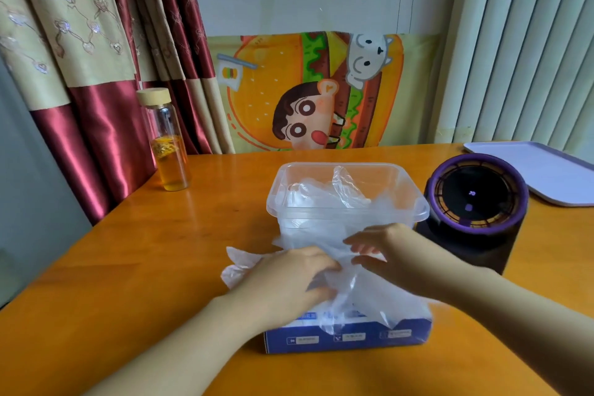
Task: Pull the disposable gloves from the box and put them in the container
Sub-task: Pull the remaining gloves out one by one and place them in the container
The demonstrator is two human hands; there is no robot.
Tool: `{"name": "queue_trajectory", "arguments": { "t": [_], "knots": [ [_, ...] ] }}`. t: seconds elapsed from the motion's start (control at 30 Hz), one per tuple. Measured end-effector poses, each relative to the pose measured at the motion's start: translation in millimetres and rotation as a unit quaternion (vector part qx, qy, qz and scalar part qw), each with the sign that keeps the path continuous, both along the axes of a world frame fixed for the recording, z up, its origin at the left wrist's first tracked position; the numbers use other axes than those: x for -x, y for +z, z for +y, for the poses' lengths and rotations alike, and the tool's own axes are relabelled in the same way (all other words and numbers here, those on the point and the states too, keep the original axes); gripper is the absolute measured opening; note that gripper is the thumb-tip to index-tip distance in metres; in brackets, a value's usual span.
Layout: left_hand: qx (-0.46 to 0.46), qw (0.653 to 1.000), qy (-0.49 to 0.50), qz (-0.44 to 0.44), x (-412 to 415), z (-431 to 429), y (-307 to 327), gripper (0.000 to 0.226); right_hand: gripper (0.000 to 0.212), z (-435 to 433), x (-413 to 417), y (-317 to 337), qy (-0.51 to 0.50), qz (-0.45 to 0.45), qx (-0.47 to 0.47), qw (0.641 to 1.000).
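A blue and white glove box [350, 336] lies on the orange table near me. Thin clear disposable gloves [363, 289] bunch up out of its top. My left hand [286, 280] grips the gloves from the left, fingers curled into the plastic, with a glove's fingers [239, 262] sticking out past it. My right hand [385, 251] pinches the same bunch from the right, just above the box. Right behind stands a clear plastic container [347, 212], open at the top, with several crumpled gloves [334, 193] inside.
A glass bottle [167, 141] with amber liquid and a wooden cap stands at the back left. A dark cylinder with a purple rim [475, 202] sits right of the container. A pale tray [543, 170] lies at the far right. Curtains hang behind.
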State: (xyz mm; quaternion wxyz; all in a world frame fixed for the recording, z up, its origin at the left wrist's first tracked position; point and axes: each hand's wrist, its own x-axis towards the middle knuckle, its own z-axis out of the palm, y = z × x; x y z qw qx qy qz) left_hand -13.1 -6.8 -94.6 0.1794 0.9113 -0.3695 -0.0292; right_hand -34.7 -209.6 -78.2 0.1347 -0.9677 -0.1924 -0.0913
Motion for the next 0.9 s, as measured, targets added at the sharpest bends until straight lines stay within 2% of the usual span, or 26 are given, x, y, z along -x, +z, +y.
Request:
{"name": "queue_trajectory", "arguments": {
  "t": [0.17, 0.3, 0.37, 0.47, 0.63, 0.77, 0.9],
  "knots": [
    [0.027, 0.999, 0.014, -0.028, -4.7, 6.2, 1.9, 0.038, 0.051, -19.0, 14.4, 23.7, -0.014, 0.098, 0.026, 0.995],
    [0.042, 0.999, 0.013, 0.009, -8.2, 8.9, -4.7, 0.036, 0.077, -34.0, 26.8, 23.3, -0.017, 0.203, 0.091, 0.975],
    [0.053, 0.998, 0.021, 0.024, -8.8, 9.1, -6.0, 0.033, 0.083, -37.3, 30.7, 18.9, -0.021, 0.229, 0.098, 0.968],
    [0.051, 0.998, 0.02, 0.024, -8.8, 8.5, -4.1, 0.034, 0.071, -41.4, 34.7, 15.4, -0.023, 0.21, 0.09, 0.973],
    [0.031, 0.999, 0.021, 0.015, -10.7, 10.2, -1.7, 0.038, 0.03, -42.2, 37.3, 18.8, -0.035, 0.172, 0.059, 0.983],
    [0.048, 0.998, 0.026, -0.023, -10.2, 11.0, 4.9, 0.046, 0.028, -38.9, 36.0, 28.4, -0.053, 0.124, 0.019, 0.991],
    [0.169, 0.983, 0.062, -0.033, -0.7, 17.6, 34.0, 0.054, 0.025, -34.0, 34.8, 42.8, -0.069, 0.06, -0.069, 0.993]
  ]
}}
